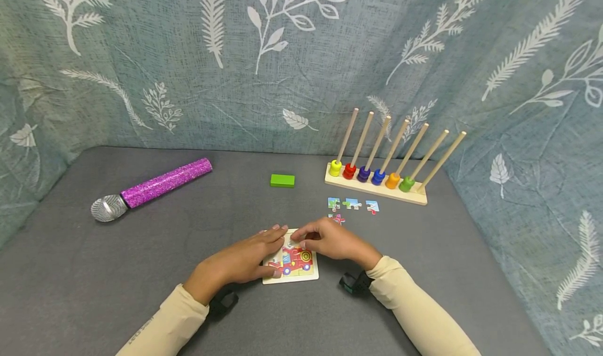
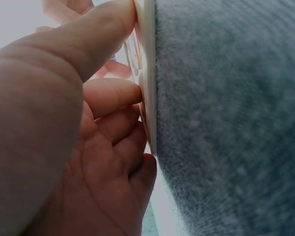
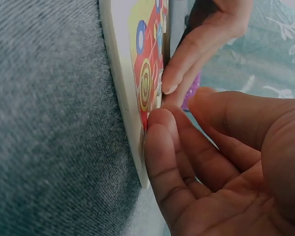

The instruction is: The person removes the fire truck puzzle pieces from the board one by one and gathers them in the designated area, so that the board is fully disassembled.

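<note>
A small square jigsaw puzzle board (image 1: 290,278) with a red vehicle picture and a pale wooden border lies flat on the table. My left hand (image 1: 242,257) rests over its left side, fingers extended across the upper left and thumb on the lower left edge. From the other side, my right hand (image 1: 332,239) touches the board's upper right part with bent fingertips. In the right wrist view the right thumb (image 3: 231,115) stands apart from those fingers, with no piece visible between them. Loose jigsaw pieces (image 1: 352,203) lie beyond the right hand; one pink-red piece (image 1: 337,219) is close to its knuckles.
A wooden peg stand (image 1: 377,187) with coloured rings stands at the back right. Behind the board sits a green block (image 1: 282,180). A toy microphone with a glittery purple handle (image 1: 167,182) lies at the left. Patterned cloth (image 1: 212,99) hangs behind the grey table.
</note>
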`<state>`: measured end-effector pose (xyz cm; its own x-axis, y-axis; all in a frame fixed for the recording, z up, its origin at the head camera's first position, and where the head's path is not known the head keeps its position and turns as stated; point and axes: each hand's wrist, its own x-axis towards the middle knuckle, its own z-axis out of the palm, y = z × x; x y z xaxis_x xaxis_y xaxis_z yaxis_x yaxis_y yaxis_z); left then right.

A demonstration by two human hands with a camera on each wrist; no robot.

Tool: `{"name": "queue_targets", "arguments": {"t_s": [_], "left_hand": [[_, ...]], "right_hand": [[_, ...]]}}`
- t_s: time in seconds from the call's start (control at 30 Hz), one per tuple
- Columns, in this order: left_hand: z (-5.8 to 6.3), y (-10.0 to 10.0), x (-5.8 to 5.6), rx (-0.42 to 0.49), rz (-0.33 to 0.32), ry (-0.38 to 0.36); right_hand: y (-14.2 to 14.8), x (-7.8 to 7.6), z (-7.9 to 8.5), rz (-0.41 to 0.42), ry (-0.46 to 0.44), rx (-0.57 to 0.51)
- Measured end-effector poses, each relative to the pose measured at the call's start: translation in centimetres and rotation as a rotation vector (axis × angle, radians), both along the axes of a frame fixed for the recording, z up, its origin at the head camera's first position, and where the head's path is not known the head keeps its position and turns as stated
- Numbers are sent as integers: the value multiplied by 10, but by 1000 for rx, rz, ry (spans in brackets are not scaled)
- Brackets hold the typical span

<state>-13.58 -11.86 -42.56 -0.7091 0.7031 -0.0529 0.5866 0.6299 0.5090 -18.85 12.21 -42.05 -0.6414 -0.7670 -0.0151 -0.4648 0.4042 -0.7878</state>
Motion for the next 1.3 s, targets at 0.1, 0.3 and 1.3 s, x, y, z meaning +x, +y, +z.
{"name": "queue_targets", "arguments": {"t_s": [0.1,0.3,1.3], "left_hand": [[0,0,0,5,4,-9],[0,0,0,12,7,-15],[1,4,0,33,40,21]], "right_hand": [[-1,0,0,17,-5,9],[-2,0,2,48,-22,15],[-10,3,-4,-31,-58,-129]]}}
